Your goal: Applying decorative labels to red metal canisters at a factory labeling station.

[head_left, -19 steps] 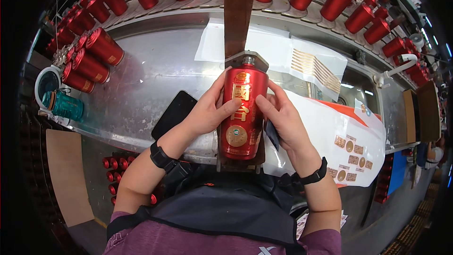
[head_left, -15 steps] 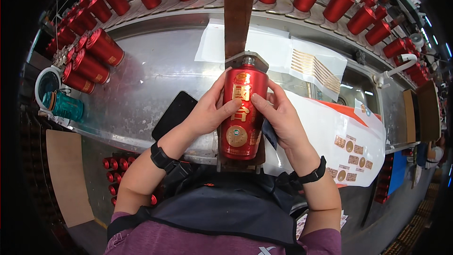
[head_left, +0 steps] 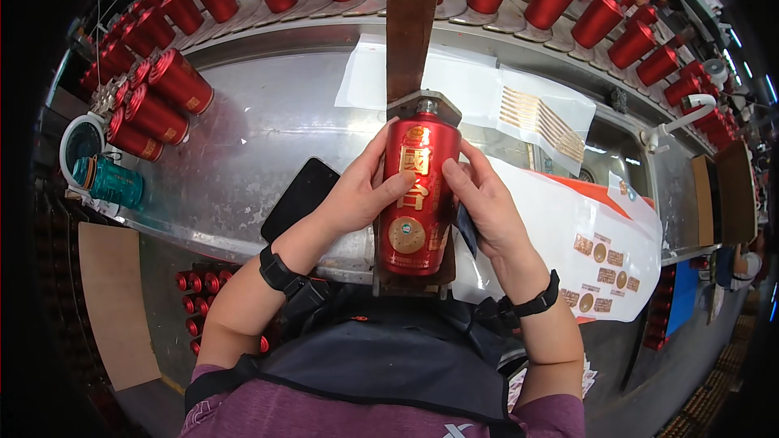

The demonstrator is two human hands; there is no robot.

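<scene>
A shiny red bottle (head_left: 418, 227) with gold decoration and a clear neck lies on a narrow stand in front of me, its neck away from me. My left hand (head_left: 369, 182) grips its left side, with the thumb across the front. On the other side my right hand (head_left: 485, 199) holds the bottle's right edge, its thumb along the upper right face. A dark cloth (head_left: 465, 231) shows beneath the right hand. The fingers curled behind the bottle are partly hidden. A sheet of gold decals (head_left: 604, 272) lies just right of my right hand.
Red bottles travel on a curved conveyor (head_left: 361, 10) at the back. Several more red bottles (head_left: 150, 113) lie at the left, near a teal jar (head_left: 114, 181). A black phone (head_left: 300, 199) rests on the metal table (head_left: 219, 170). A brown post (head_left: 406, 32) rises behind the stand.
The conveyor's bottles have shifted to the right. My right thumb has slid slightly right, off the gold lettering. My left hand keeps its place on the bottle.
</scene>
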